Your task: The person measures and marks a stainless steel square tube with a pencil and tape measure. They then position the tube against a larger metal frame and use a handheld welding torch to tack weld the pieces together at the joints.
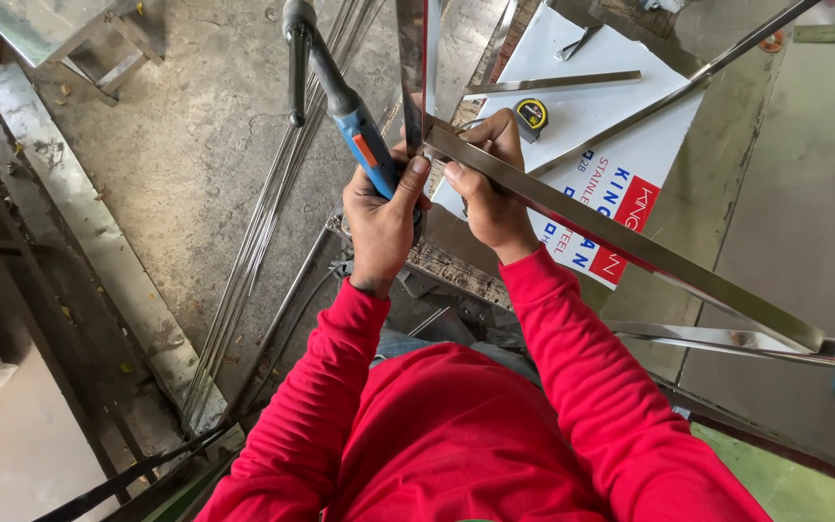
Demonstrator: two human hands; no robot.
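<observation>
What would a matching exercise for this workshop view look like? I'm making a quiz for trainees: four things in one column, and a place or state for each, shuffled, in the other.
Things:
1. welding torch
2. tape measure
3. thin rods
4. steel bar

Places or states:
A. lying in a bundle on the concrete floor
B. gripped in the left hand
C. resting on the white sheet
D. steadied near its joint by the right hand

Pairs: 1-B, 2-C, 3-A, 4-D
</observation>
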